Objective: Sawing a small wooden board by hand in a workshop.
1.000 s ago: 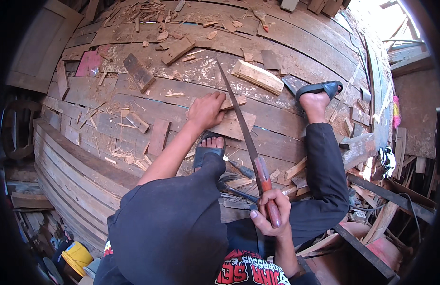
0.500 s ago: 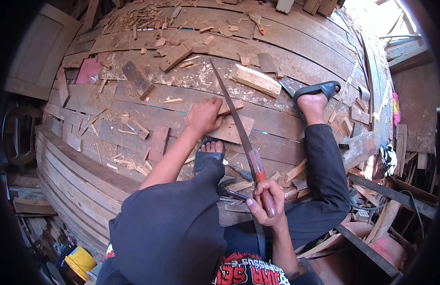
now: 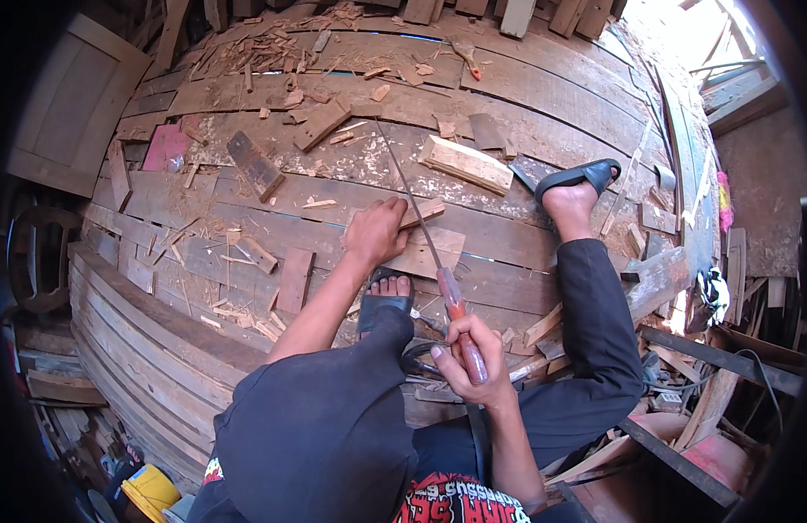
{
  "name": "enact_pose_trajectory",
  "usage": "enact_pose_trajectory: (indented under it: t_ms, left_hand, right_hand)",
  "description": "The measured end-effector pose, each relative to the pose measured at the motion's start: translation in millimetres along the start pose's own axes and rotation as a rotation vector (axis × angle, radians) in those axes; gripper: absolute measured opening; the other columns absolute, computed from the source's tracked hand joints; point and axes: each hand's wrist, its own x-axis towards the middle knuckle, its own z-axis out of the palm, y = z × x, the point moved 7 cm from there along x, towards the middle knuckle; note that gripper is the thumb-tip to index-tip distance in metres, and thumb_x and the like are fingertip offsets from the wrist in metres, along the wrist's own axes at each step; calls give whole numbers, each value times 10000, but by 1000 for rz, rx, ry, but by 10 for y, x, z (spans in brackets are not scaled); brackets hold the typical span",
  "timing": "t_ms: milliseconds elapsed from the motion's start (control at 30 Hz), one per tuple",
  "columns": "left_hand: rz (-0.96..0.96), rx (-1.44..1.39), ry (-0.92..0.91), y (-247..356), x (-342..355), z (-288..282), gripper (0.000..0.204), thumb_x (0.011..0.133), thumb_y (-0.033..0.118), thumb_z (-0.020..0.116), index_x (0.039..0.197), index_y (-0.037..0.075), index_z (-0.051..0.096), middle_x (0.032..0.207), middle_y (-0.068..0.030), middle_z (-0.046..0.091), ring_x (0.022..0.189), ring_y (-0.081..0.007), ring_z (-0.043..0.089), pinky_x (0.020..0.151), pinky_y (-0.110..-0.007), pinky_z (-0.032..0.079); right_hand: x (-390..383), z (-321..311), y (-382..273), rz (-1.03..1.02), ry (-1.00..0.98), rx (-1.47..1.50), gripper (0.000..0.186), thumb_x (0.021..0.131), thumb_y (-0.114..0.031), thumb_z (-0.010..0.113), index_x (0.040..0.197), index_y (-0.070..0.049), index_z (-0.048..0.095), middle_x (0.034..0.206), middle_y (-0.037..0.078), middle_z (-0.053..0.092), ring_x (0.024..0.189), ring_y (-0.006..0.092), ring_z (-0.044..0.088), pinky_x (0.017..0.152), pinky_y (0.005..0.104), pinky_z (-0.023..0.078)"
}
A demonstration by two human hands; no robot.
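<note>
My left hand [image 3: 375, 231] is closed on a small wood block [image 3: 431, 210], which it presses down on a flat board [image 3: 407, 257]. The board lies on the plank floor just ahead of my sandalled left foot [image 3: 388, 292]. In my right hand [image 3: 475, 359] is the reddish-brown handle of a machete [image 3: 450, 292]. Its long dark blade tapers to a point and runs away from me to the upper left. The blade shows nearly edge-on and crosses over the small block. Whether it touches the wood I cannot tell.
A pale hewn block [image 3: 466, 164] and several dark offcuts [image 3: 254, 166] lie beyond my hands. Chips litter the plank floor [image 3: 281, 205]. Stacked beams [image 3: 151, 322] stand at the left, and my right leg [image 3: 600, 314] stretches out at the right. A paintbrush [image 3: 466, 59] lies far off.
The machete has turned, so its blade now shows edge-on instead of broad side. My right hand has shifted slightly left and forward. The left hand stays on the block.
</note>
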Motion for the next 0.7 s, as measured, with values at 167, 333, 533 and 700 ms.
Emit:
enact_pose_trajectory:
  t_ms: [167, 333, 533, 700]
  left_hand:
    - [-40, -3, -55, -103, 17, 23, 355, 795, 225, 741, 1066, 43, 602, 1108, -151, 670, 1069, -395, 653, 857, -529, 559]
    - [61, -17, -18, -25, 2, -6, 340, 808, 215, 745, 1072, 53, 604, 1109, -140, 671, 1054, -403, 652, 865, -528, 555]
    - [53, -20, -73, -15, -12, 94, 341, 824, 233, 748, 1091, 72, 611, 1097, -133, 670, 1053, -393, 653, 858, -520, 558]
    - [-5, -19, -62, 3, -63, 19, 322, 813, 193, 742, 1087, 73, 623, 1115, -119, 679, 1060, -379, 662, 863, -508, 570]
  right_hand:
    - [-301, -36, -85, 45, 44, -25, 224, 844, -36, 783, 921, -62, 574, 583, 2, 492, 509, 81, 496, 513, 270, 380]
    - [-370, -95, -58, 36, 54, -15, 232, 844, -42, 792, 911, -64, 572, 628, -1, 524, 551, 73, 500, 536, 254, 378]
    - [46, 58, 193, 149, 108, 82, 223, 848, -32, 777, 907, -66, 564, 682, 24, 544, 589, 74, 511, 567, 253, 389]
    - [-598, -95, -15, 10, 45, -79, 216, 858, -20, 761, 905, -69, 556, 662, 20, 513, 568, 87, 487, 565, 262, 394]
